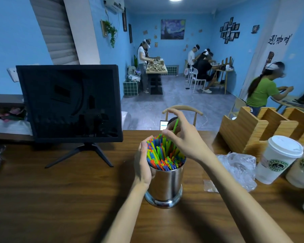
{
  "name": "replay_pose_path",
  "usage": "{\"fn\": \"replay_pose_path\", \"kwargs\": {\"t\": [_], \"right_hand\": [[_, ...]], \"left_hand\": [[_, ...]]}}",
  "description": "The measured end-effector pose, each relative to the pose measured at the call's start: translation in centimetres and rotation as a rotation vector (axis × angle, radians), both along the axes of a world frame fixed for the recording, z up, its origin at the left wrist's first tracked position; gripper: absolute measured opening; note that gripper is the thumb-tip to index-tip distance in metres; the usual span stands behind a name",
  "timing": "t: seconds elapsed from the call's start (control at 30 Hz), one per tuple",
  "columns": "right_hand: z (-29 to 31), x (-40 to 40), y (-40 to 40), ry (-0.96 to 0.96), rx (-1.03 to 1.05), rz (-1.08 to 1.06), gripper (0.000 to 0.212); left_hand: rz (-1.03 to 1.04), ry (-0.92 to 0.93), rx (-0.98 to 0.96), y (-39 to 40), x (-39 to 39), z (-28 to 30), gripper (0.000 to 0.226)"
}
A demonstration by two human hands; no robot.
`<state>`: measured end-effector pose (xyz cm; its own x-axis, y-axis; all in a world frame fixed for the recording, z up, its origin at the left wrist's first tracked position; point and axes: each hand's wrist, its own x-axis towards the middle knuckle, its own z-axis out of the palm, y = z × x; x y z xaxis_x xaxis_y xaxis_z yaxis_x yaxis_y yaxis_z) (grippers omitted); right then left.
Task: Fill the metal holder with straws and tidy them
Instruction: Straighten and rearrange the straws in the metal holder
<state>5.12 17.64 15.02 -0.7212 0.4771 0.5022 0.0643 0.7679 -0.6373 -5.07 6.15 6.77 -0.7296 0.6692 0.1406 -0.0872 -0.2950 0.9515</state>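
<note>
A shiny metal holder point(165, 186) stands upright on the wooden table point(60, 199), packed with several coloured straws point(163, 155) that fan out above its rim. My left hand point(143, 163) wraps round the left side of the straw bundle and the holder's rim. Above the bundle, my right hand point(181, 135) pinches a single green straw point(175, 126) that sticks up higher than the others.
A dark monitor point(70, 102) on a stand is at the left. An empty clear plastic bag point(239, 167) lies right of the holder. Lidded paper cups point(279, 158) and a wooden organiser point(263, 128) stand at the right. A chair back point(182, 109) is beyond the table edge.
</note>
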Motion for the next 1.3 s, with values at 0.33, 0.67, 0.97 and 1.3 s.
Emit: {"fn": "replay_pose_path", "kwargs": {"t": [0.33, 0.67, 0.97, 1.3], "right_hand": [[-1.0, -1.2, -1.8, -0.392, 0.339, -0.073, 0.053], [-0.8, 0.5, -0.9, -0.236, 0.101, -0.011, 0.053], [-3.5, 1.6, -0.4, -0.242, 0.131, 0.078, 0.043], [-3.1, 1.6, -0.3, -0.233, 0.205, 0.011, 0.040]], "left_hand": [[-0.056, 0.025, -0.021, -0.8, -0.1, 0.3, 0.067], [0.034, 0.266, 0.067, -3.2, -0.4, 0.5, 0.068], [0.142, 0.607, -0.068, -4.7, -0.3, 0.7, 0.036], [0.314, 1.111, -0.004, -6.0, 0.1, 1.5, 0.018]]}}
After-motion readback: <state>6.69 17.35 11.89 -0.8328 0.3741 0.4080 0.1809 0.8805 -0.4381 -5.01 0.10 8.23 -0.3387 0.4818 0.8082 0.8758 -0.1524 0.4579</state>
